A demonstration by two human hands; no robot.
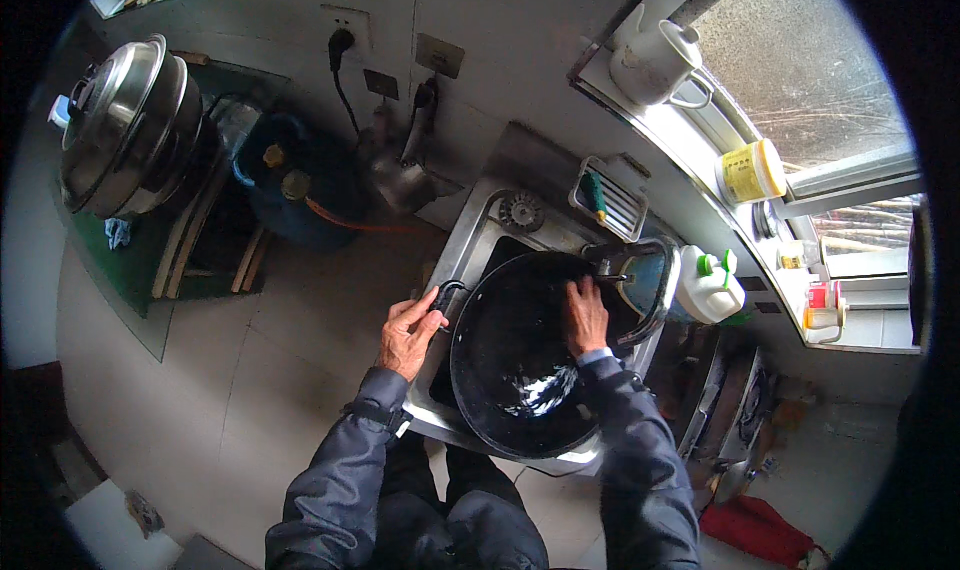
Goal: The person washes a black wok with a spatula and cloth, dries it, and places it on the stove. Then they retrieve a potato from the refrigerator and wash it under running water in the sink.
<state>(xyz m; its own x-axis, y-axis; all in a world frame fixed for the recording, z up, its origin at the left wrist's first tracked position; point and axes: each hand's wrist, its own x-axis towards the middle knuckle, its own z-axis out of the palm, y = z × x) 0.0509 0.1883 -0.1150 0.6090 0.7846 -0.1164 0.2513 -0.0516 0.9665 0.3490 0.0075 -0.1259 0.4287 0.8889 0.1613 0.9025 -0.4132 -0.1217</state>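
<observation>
A large black wok (510,370) rests over a stainless steel sink (480,225), with light glinting off its wet-looking inside. My left hand (408,335) is closed around the wok's looped side handle (449,296) at the left rim. Inside the wok, toward its far right, my right hand (586,315) reaches down with its fingers bunched against the wall. Whatever lies under those fingers is hidden. The curved metal faucet (655,295) stands just right of that hand, over the wok's right rim.
Behind the sink sits a soap rack (610,202) with a green-handled brush. A white jug with green caps (708,285) stands right of the faucet. The windowsill carries a white pitcher (655,62) and a yellow tub (752,172). Stacked steel pots (130,130) and a blue gas cylinder (295,185) are leftward.
</observation>
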